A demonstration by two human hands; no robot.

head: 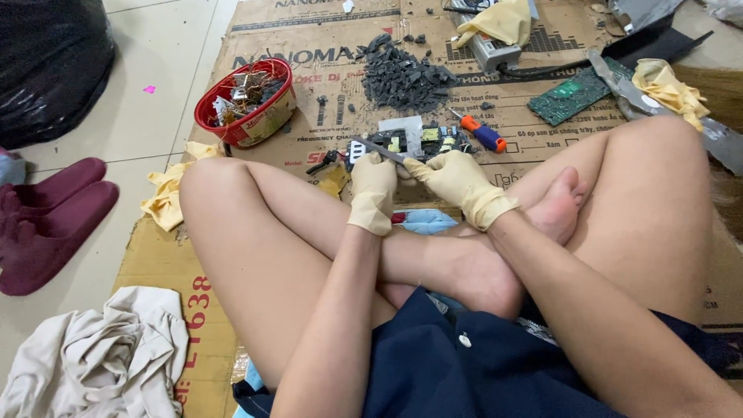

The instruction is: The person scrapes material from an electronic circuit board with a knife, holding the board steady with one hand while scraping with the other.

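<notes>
Our left hand point(373, 190) and right hand point(458, 179) both hold a flat metal strip point(381, 150) tight; it points up-left over the circuit board point(418, 140).

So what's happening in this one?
A person sits cross-legged on flattened cardboard, both hands in pale rubber gloves. The left hand and right hand together grip a thin grey metal strip over a small circuit board lying on the cardboard. Nearby are an orange-handled screwdriver, a pile of dark fragments and a red bowl of scrap parts.
</notes>
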